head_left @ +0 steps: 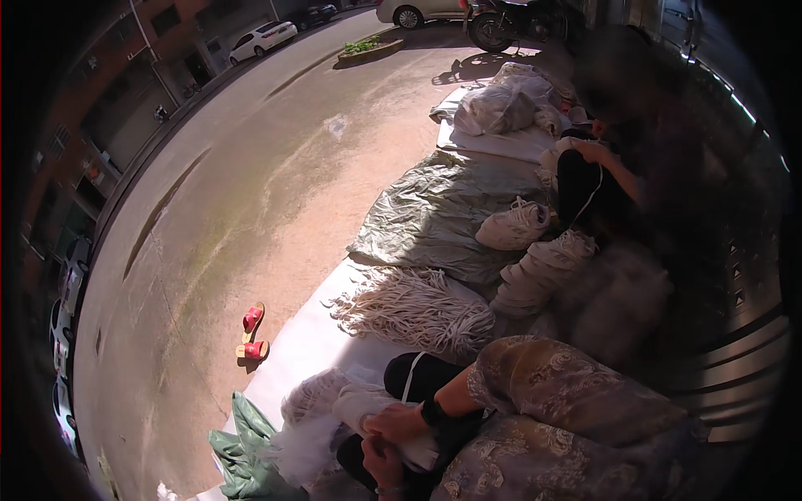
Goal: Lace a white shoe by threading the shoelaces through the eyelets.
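Observation:
My right hand, with a dark band on the wrist, is closed on a white fabric piece that looks like a shoe upper. Just below it, my left hand has its fingers curled close to the same work; what it pinches is too small to tell. Dark cloth with a white cord across it lies under and behind my hands. Beside them bunch more white fabric pieces and thin clear plastic. A heap of white laces is spread beyond my hands.
At right, a person handles similar white pieces. Between us stand stacked white uppers and a smaller bundle. A grey-green sheet, green plastic and red slippers are nearby. White bags sit at the far end.

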Demonstrator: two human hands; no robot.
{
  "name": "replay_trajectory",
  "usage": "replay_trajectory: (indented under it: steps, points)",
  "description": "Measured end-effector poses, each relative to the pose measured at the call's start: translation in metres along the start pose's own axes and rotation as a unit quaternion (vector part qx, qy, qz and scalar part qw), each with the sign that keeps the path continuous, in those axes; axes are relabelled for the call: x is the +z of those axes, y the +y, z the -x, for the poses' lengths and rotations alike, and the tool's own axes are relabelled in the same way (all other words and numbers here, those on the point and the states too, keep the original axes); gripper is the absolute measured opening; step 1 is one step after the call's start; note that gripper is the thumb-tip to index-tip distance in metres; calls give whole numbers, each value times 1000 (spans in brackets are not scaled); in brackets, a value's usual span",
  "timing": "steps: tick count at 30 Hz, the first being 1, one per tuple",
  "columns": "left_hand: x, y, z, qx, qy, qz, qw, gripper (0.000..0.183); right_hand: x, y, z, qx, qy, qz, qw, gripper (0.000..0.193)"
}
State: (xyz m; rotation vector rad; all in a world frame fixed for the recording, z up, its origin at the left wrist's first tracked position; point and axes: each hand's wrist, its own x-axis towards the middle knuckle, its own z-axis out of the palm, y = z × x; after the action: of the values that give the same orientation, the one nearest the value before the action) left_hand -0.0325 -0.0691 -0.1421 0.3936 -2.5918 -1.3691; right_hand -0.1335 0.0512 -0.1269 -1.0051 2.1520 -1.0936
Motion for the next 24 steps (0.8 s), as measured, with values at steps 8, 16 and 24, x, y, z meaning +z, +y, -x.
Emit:
replay_trajectory:
  steps: [8, 16, 24]
  points:
    - [4, 15, -2, 185, 25, -132, 974, 10, -23, 0, 16, -12, 0, 121, 993, 20]
    - [-1, 11, 9, 233, 37, -152, 960, 10, -22, 9, 1, 70, -33, 27, 997, 28]
    - [-1, 23, 16, 253, 30, -249, 934, 12, -12, 49, -29, 13, -161, 37, 986, 31]
